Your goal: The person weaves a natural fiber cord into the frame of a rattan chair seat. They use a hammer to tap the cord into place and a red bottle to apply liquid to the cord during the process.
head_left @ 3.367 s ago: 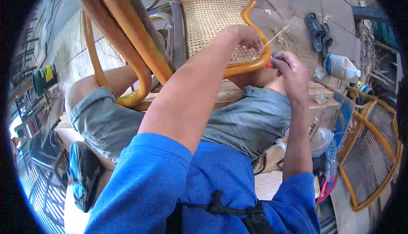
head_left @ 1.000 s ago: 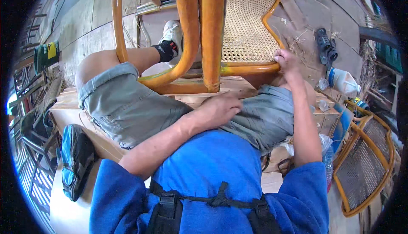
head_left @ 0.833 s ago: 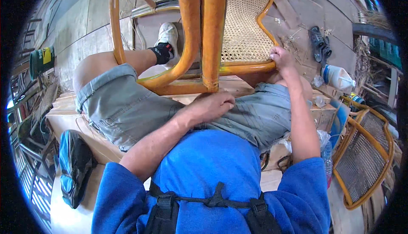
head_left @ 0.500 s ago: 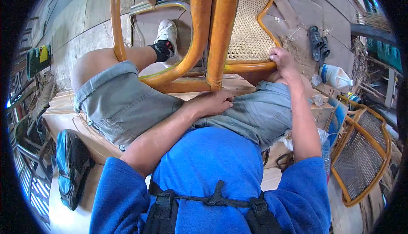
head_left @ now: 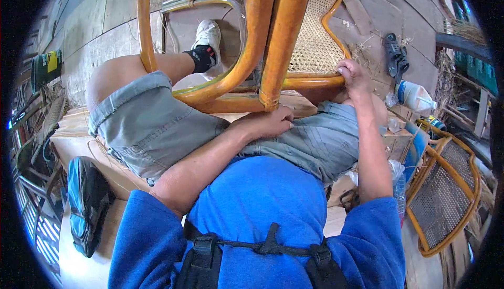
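A rattan chair frame [head_left: 289, 37] of thick orange-brown poles stands tilted between my legs. Woven cane webbing [head_left: 316, 42] fills one of its panels. At the right end of that panel, my right hand [head_left: 356, 79] is closed at the corner of the frame, its fingertips pressed against the pole. My left hand [head_left: 269, 123] lies over my lap just below the bound pole joint, fingers curled in. Whatever it may hold is hidden.
Another cane-woven rattan piece [head_left: 443, 194] leans at the right. Near it are a white plastic jug [head_left: 416, 96], dark sandals [head_left: 395, 55] and a clear bottle [head_left: 399, 192]. A blue-black bag [head_left: 86, 205] lies on the left of the wooden bench [head_left: 71, 144].
The chair frame's upper part has shifted a little to the right, and my right hand has moved slightly right with its corner. My left hand has moved slightly right, still curled.
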Demonstrator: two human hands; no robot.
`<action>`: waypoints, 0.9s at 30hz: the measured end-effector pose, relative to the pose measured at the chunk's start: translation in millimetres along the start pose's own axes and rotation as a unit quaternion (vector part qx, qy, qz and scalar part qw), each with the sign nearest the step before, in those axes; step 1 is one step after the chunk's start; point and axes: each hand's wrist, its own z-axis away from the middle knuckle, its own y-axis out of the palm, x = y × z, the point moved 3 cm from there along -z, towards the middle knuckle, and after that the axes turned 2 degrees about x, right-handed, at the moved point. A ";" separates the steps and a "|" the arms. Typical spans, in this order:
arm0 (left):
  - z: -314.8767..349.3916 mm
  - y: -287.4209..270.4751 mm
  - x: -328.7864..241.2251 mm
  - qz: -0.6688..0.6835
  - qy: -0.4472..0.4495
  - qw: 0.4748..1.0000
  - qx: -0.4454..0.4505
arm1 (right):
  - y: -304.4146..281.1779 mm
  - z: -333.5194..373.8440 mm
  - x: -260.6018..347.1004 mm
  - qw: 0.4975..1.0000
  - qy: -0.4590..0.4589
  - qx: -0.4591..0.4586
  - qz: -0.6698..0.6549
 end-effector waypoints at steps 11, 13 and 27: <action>-12.4 12.5 10.8 0.057 0.015 0.998 -0.024 | 3.6 -0.6 9.0 0.987 0.076 -0.045 0.135; -10.3 7.4 1.9 0.054 0.047 0.997 -0.029 | 3.4 -2.1 0.8 0.986 0.079 -0.021 0.145; -19.3 16.1 7.9 0.055 0.063 0.995 -0.049 | 4.6 -5.6 9.6 0.992 0.106 -0.043 0.056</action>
